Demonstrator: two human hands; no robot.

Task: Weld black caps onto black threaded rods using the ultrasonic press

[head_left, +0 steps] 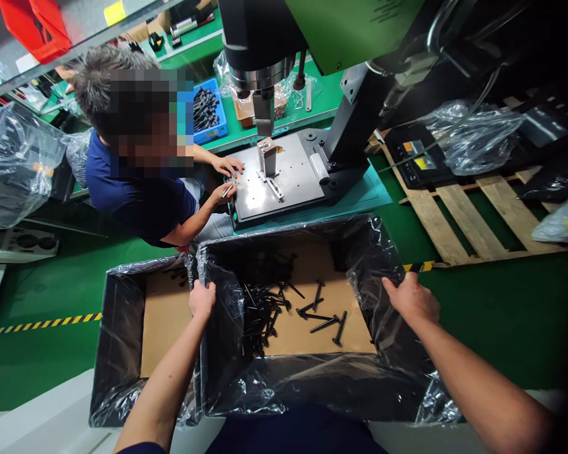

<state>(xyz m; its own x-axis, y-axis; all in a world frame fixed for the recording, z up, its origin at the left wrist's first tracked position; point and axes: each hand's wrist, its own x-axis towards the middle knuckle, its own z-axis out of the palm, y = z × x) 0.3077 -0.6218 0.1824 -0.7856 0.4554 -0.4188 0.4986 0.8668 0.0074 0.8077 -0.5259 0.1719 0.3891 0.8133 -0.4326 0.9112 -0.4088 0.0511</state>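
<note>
A large black bin (312,384), lined with clear plastic, is right in front of my body. My left hand (202,299) grips its left rim, beside a second lined bin (118,353). On the opposite side my right hand (411,299) is closed on the right rim, thumb over the edge. Inside, black bolt-like parts (260,315) are heaped at the left of a cardboard sheet (307,340). Several more lie scattered toward the right, among them one loose part (339,328). Some black parts also show at the far end of the second bin.
Beyond the bin stands a press machine (284,202) with a metal fixture (267,157) on its plate. A co-worker (137,189) sits at its left, both hands at the plate. A blue tray (213,129) holds black parts. Wooden pallet (454,221) at right.
</note>
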